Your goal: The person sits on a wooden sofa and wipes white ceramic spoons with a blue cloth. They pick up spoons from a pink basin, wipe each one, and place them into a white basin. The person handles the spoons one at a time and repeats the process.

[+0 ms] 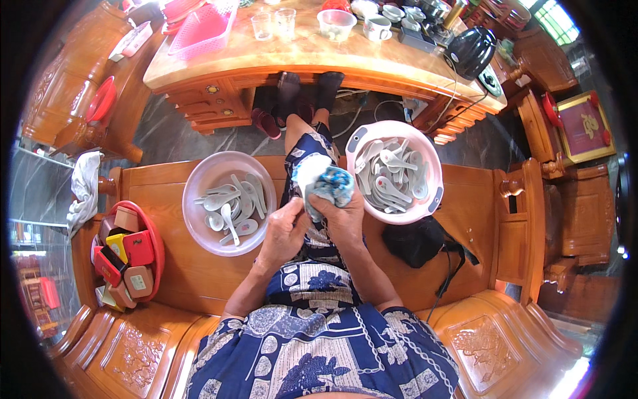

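Note:
Over my lap, both hands meet at a blue-and-white cloth (336, 185). My right hand (341, 214) grips the cloth, its thumb pressed on it. My left hand (289, 227) has its fingers curled at the cloth's lower left side; whether it pinches a spoon there is hidden. A bright white patch at the cloth's top is too washed out to name. Left of my legs, a pale plastic basin (192, 227) holds several white ceramic soup spoons (241, 202). On the right, a pink-white basin with grey grips (437, 172) holds a larger heap of such spoons (394, 187).
Both basins rest on a wooden bench (169, 279). A red basin (158, 249) of small boxes stands far left, a white cloth (84, 184) hangs beside it. A black bag (413, 242) lies right. Ahead, a table (209, 70) bears cups, a pink basket (204, 30) and a black kettle (471, 52).

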A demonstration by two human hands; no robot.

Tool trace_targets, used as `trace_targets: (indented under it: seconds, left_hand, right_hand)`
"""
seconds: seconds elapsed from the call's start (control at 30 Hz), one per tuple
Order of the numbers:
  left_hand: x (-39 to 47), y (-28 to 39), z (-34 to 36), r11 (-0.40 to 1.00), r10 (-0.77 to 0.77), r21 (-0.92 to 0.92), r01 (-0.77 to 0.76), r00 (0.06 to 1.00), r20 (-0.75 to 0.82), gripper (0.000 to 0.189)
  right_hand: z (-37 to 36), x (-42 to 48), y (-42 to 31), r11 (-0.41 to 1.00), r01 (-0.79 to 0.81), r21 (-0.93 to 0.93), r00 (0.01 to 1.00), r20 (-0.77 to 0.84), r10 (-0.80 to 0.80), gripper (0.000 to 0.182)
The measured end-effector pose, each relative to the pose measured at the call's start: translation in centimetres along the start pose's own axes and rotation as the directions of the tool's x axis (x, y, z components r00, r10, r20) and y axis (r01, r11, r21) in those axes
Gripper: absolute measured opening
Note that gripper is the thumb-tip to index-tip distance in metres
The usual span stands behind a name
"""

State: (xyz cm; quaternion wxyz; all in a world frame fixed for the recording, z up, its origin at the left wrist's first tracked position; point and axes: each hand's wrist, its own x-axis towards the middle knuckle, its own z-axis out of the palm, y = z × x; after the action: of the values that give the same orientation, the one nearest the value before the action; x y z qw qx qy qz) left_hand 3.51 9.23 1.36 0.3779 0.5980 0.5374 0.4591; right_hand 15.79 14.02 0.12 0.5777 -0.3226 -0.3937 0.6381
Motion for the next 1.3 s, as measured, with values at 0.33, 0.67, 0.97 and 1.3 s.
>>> trace_targets:
  seconds: [0.33,0.67,0.97,1.3]
  left_hand:
    - [-1.2,1.2,0.6,0.991,0.058,0.11,-0.08,0.98,0.189,0.015]
    - [-1.5,-0.5,0.1,0.897,0.21,0.414,-0.155,0.974,-0.089,0.006]
    - [-3.8,-10.5,-7.8,0.438,0.048,0.834,0.335,0.918,-0.394,0.01]
    - [-5.1,-17.2,-8.6,0.243,0.018,0.872,0.425,0.897,-0.442,0.012]
  right_hand:
    - [-2.8,1.6,-2.0,0.95,0.311,0.011,0.93,-0.208,-0.302,0.039]
    - [-4.5,1.3,-3.3,0.909,0.353,0.22,0.93,-0.191,-0.315,0.033]
    - [-18.5,3.8,1.6,0.953,0.081,-0.293,0.938,-0.302,-0.172,0.018]
    - [-19.9,4.0,5.0,0.372,-0.251,-0.894,0.962,-0.187,0.199,0.039]
